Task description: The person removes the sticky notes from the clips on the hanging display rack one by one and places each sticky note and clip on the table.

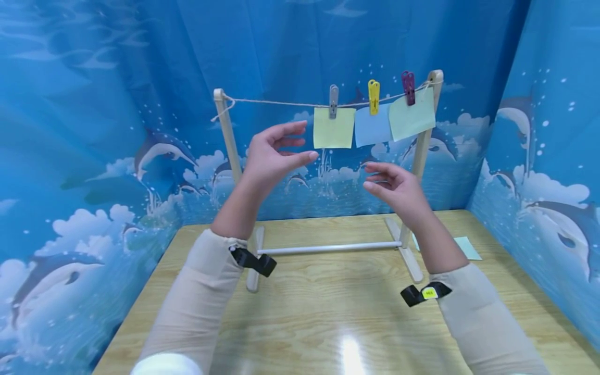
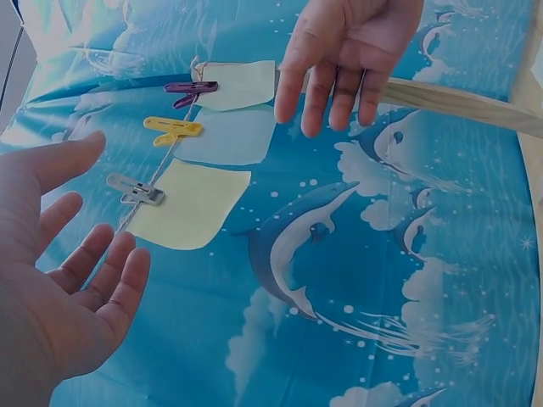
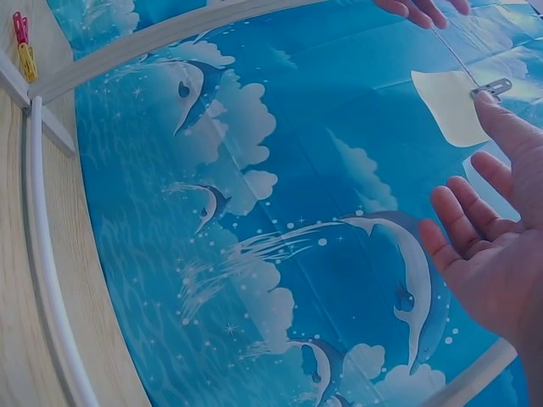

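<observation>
A string (image 1: 276,102) runs between two wooden posts, with three paper notes clipped along it. Nearest the middle hangs a pale yellow-green note (image 1: 334,136) under a grey clothespin (image 1: 333,101). Beside it a light blue note (image 1: 372,130) hangs from a yellow clothespin (image 1: 373,96). By the right post, a purple clothespin (image 1: 408,88) grips a pale green note (image 1: 412,120), which hangs tilted. My left hand (image 1: 276,151) is just left of the yellow-green note, fingers apart and holding nothing. Below the blue note, my right hand (image 1: 398,192) is bare too, its fingers loosely bent.
The stand's left post (image 1: 227,135) and right post (image 1: 424,151) rise from feet on the wooden table (image 1: 319,302). A white bar (image 1: 328,248) joins them low down. Pale green paper (image 1: 467,248) lies at right. Pink (image 3: 20,30) and yellow clothespins (image 3: 28,64) lie near the left foot.
</observation>
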`<control>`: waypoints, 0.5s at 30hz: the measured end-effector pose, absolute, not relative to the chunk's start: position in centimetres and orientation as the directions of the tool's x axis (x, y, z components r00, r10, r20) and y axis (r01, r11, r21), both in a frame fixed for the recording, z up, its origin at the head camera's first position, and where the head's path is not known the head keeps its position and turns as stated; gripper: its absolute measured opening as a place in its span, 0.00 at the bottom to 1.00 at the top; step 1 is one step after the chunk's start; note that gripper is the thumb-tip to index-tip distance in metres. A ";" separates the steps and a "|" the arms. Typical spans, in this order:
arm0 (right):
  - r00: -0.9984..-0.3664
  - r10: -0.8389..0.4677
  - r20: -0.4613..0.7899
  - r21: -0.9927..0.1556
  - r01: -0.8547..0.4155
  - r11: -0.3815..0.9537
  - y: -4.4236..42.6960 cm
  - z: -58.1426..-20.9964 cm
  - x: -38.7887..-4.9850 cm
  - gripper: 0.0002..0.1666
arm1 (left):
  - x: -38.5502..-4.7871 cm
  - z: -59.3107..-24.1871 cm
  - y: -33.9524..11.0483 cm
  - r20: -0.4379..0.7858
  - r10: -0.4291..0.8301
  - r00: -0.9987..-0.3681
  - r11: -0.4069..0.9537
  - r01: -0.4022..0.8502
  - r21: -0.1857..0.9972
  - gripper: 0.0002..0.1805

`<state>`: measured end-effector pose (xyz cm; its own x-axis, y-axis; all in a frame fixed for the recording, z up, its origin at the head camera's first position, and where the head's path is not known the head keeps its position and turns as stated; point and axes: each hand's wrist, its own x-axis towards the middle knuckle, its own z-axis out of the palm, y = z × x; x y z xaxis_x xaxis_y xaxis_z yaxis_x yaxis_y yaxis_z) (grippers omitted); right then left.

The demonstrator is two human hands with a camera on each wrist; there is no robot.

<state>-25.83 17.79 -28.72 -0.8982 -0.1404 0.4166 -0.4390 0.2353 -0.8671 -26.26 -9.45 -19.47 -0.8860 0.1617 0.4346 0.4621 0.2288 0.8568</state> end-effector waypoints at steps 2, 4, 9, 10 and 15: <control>-0.901 -0.144 0.408 -0.871 -0.432 0.232 17.7 -28.6 -26.0 0.32 | -26.4 -19.1 -9.1 0.428 0.155 -0.890 0.232 0.454 0.860 0.29; -0.903 -0.149 0.403 -0.872 -0.428 0.236 17.5 -28.5 -26.2 0.33 | -26.5 -18.7 -8.8 0.422 0.147 -0.895 0.232 0.446 0.864 0.28; -0.911 -0.144 0.386 -0.874 -0.412 0.257 17.1 -28.2 -26.6 0.33 | -27.0 -17.8 -8.1 0.415 0.140 -0.899 0.236 0.437 0.868 0.28; -0.914 -0.141 0.381 -0.877 -0.406 0.256 17.0 -28.2 -26.7 0.33 | -27.1 -17.6 -8.0 0.413 0.140 -0.900 0.238 0.436 0.868 0.29; -0.917 -0.134 0.375 -0.880 -0.397 0.261 16.5 -28.1 -27.2 0.32 | -27.7 -16.8 -7.2 0.412 0.141 -0.900 0.267 0.435 0.860 0.29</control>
<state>-27.20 16.45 -28.07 -0.9174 -0.1337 0.3748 -0.3974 0.2611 -0.8797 -27.69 -7.22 -16.79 -0.9003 0.1405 0.4119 0.4351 0.2671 0.8598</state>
